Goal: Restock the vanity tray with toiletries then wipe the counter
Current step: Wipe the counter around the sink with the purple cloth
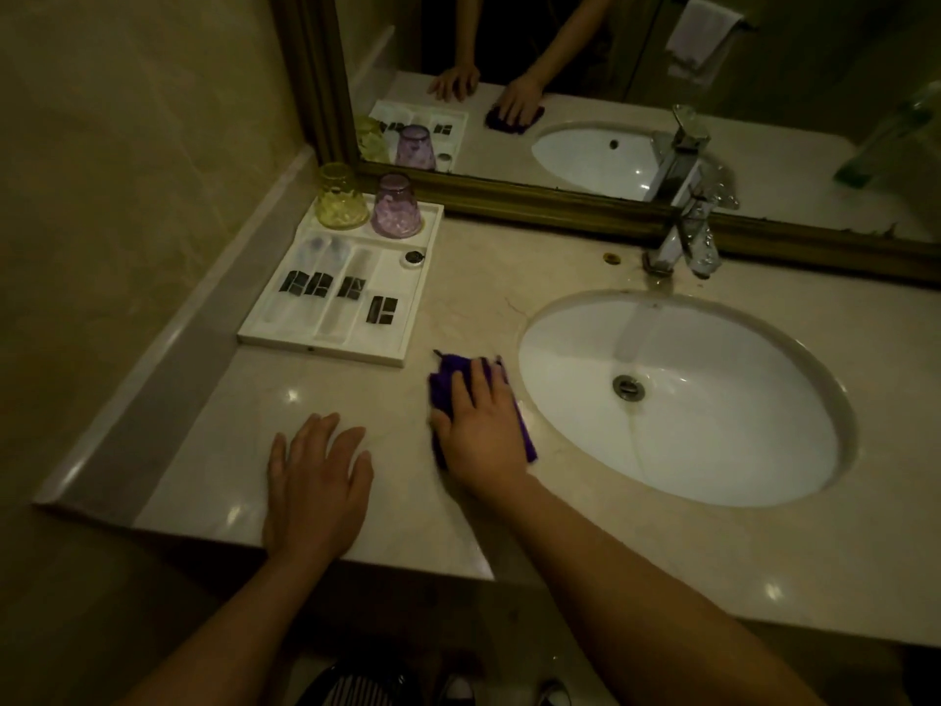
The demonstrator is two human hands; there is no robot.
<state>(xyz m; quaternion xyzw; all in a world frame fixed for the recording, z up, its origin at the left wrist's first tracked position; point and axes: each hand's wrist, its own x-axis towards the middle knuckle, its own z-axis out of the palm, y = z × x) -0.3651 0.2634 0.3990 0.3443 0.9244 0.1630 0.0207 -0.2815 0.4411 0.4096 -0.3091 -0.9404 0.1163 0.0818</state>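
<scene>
wiping under way beside a stocked tray

pressing flat on the purple cloth (448, 379), the right hand (481, 425) has its fingers spread across it rather than curled round it, a hold that suits pushing the cloth over the tabletop (458, 277). the cloth lies between the vanity tray (285, 341) and the sink (677, 394), close to the basin's left rim. the left hand (315, 481) rests palm down and empty near the front edge, well apart from the other, probably as a brace while leaning in.

the white tray sits by the left wall, near the mirror (560, 84). its long compartments hold wrapped toiletry packets (326, 287) with dark labels; a small round dark-topped item (412, 258) sits at its right edge. two upturned tumblers, a yellow glass (340, 198) and a purple glass (396, 206), stand at its back. restocking looks done, so wiping is the step in hand.
</scene>
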